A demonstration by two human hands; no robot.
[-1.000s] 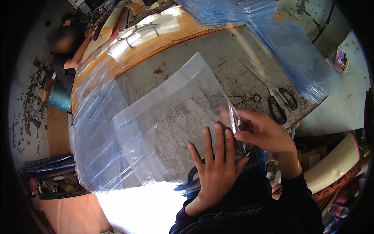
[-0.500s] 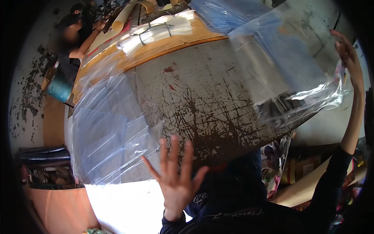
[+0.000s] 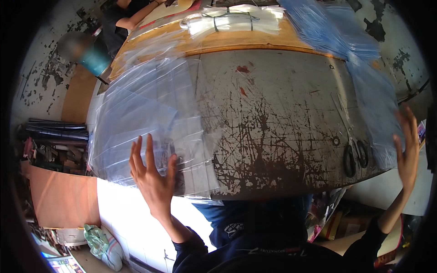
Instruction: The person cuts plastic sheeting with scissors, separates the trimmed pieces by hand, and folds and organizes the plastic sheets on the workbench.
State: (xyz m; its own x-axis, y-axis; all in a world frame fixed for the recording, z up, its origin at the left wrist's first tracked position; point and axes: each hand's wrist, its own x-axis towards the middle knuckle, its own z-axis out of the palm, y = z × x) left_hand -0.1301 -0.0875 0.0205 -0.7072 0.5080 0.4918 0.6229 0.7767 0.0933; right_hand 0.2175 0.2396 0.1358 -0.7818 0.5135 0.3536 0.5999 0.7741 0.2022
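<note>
My left hand point(image 3: 154, 177) is spread open over the near edge of a pile of clear plastic sheets point(image 3: 136, 123) on the left of the worn table. Whether its fingertips touch the top sheet, I cannot tell. At the table's right edge my right hand point(image 3: 406, 154) has its fingers stretched and thumb apart, beside a bluish plastic sheet point(image 3: 375, 107) that hangs partly over the edge. I see nothing held in it. Scissors with black handles point(image 3: 355, 157) lie on the table just left of that sheet, blades pointing away from me.
The table top point(image 3: 259, 132) is scratched and peeling. Behind it, a wooden board point(image 3: 268, 40) bears a tied bundle of clear plastic strips point(image 3: 234, 22) and a stack of blue plastic sheets point(image 3: 314, 22). A person's arm point(image 3: 136, 17) shows at the far left, near a teal container point(image 3: 95, 59).
The clear plastic that was raised on the right is no longer held up there, and the scissors are uncovered. My right hand has come down; my left hand has moved left onto the pile's area.
</note>
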